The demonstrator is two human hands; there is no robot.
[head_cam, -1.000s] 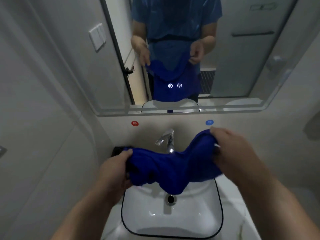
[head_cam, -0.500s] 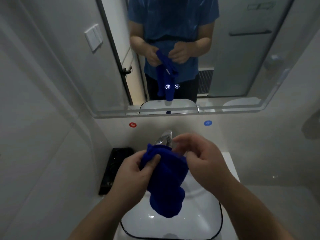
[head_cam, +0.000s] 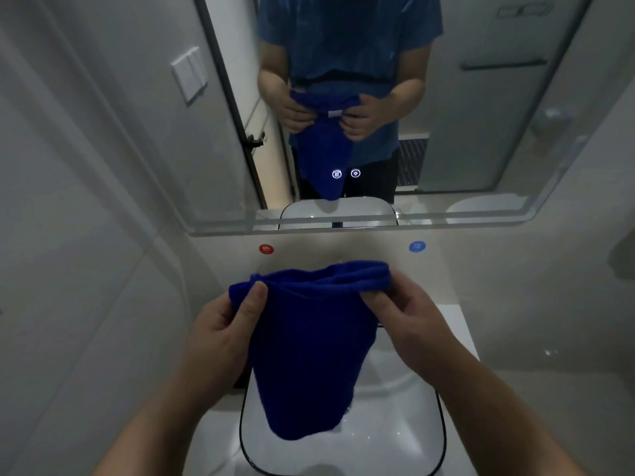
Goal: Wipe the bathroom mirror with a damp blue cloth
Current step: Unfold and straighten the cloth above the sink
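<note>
Deep blue terry cloth (head_cam: 309, 355) hanging over white black-rimmed basin (head_cam: 412, 441), left hand (head_cam: 220, 338) and right hand (head_cam: 412, 321) pinching its top edge (thumbs in front), wall mirror (head_cam: 481, 115) above.

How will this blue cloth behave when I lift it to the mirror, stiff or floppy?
Probably floppy: the blue cloth hangs limp from its top edge, pinched by the left hand and right hand above the sink. Likely light, since finger pinches carry it.

Cloth (head_cam: 309, 355): deep blue, plush. Upper edge gathered and stretched level; body hangs in a loose tapering fold, bottom free, below the mirror. Mirror (head_cam: 481, 149): wall-mounted, upright, rounded lower corner, two small lit icons low at centre; reflects the cloth.
</note>
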